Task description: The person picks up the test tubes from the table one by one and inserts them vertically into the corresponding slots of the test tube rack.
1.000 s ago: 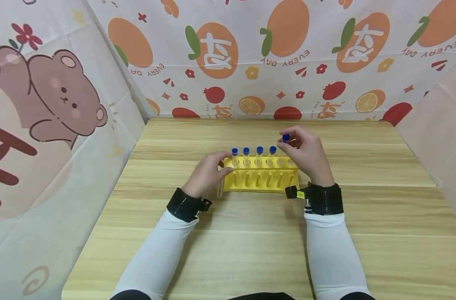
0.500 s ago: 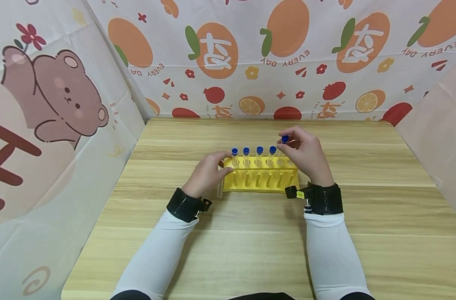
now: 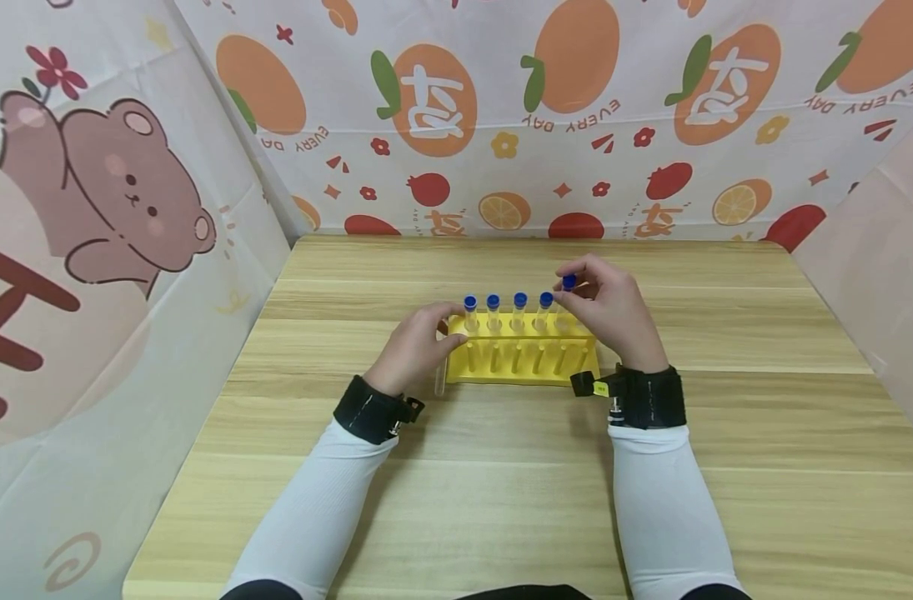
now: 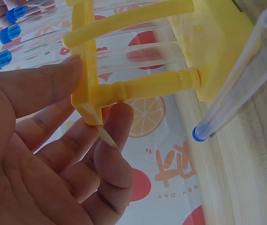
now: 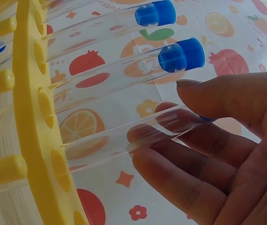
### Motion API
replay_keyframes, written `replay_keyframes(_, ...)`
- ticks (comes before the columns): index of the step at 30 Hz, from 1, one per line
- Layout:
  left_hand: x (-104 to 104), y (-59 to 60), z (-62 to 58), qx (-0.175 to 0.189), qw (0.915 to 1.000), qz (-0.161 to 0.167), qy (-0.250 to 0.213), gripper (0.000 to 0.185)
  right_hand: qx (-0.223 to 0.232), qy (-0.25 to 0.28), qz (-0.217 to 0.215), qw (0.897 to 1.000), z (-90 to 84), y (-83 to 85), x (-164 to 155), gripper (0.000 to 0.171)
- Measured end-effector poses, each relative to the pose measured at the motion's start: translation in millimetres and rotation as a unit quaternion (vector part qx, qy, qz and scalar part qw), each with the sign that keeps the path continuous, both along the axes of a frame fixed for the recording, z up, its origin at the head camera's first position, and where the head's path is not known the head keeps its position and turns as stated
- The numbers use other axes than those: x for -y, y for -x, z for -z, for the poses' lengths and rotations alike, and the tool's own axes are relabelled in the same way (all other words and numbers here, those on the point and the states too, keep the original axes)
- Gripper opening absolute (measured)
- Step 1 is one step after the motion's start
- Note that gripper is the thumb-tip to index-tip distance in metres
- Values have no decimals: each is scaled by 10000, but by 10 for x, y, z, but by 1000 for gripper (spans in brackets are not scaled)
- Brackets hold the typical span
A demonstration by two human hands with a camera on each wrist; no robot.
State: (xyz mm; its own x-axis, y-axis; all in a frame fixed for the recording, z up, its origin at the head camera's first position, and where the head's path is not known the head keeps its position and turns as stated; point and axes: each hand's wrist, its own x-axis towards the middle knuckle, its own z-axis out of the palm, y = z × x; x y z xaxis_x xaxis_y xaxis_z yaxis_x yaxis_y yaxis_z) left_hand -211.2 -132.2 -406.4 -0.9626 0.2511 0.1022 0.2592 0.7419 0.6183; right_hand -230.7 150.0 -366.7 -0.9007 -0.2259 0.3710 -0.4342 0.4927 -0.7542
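Note:
A yellow test tube rack stands on the wooden table, with several blue-capped clear test tubes upright in its holes. My left hand grips the rack's left end; in the left wrist view the thumb lies on one side of the yellow top plate and fingers on the other. Near the rack's right end my right hand pinches a test tube close to its blue cap. The right wrist view has this tube's lower part through a rack hole, and the thumb partly hides its cap.
One more capped test tube lies on the table just left of the rack, partly behind the left hand in the head view. A printed cloth hangs at the table's back edge. Pegs project along the rack's front.
My right hand and its test tube have moved slightly down and left, so the blue cap sits lower towards the rack. The left hand and the rack look unmoved.

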Motion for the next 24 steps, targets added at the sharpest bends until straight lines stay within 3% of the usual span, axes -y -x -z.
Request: replay_keyframes(24,3,9,6,59,10000,29,21,37,233,-196,-86,9995,49,13,18,19)
